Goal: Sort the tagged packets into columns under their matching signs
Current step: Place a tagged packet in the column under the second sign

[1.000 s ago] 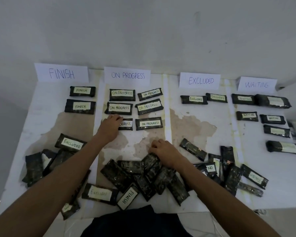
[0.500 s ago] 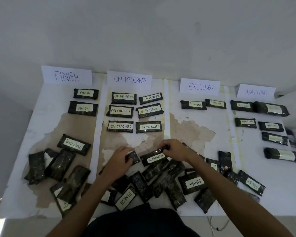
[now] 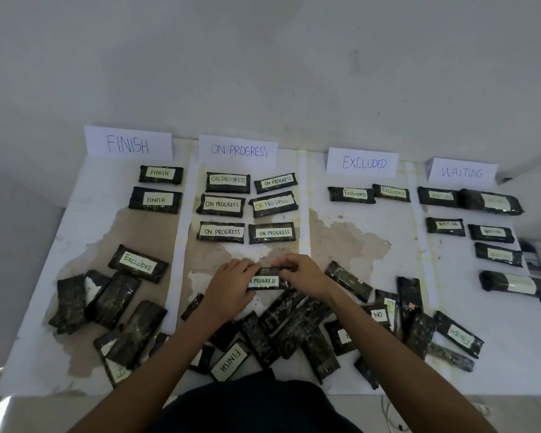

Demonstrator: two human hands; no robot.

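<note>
Item in hand: one dark packet (image 3: 267, 279), tag reading "…PROGRESS" (first word hidden under a thumb). We hold it by both ends, left hand (image 3: 228, 289) pinched on its 9 o'clock end, right hand (image 3: 300, 275) pinched on its 3 o'clock end, low over the table (image 3: 372, 232) at 6 o'clock from the ON PROGRESS sign (image 3: 238, 150).

Column on file: six ON PROGRESS packets in two files of three; nearest is the bottom-right one (image 3: 271, 232), just at 12 o'clock of our hands.

Unsorted stock: a heap (image 3: 288, 326) at 6 o'clock, overlapping and mostly tag-down.

Risks, as we judge them:
- Setting down too close could nudge the bottom row askew.
- Wrappers look slick; a loose pinch may let the packet slide into the heap.
- Our forearms cross the heap, so a reach forward may drag pieces off the near edge.
- A stray Excluded packet (image 3: 138, 263) lies under the FINISH sign (image 3: 128, 144) and could be mistaken as sorted.
</note>
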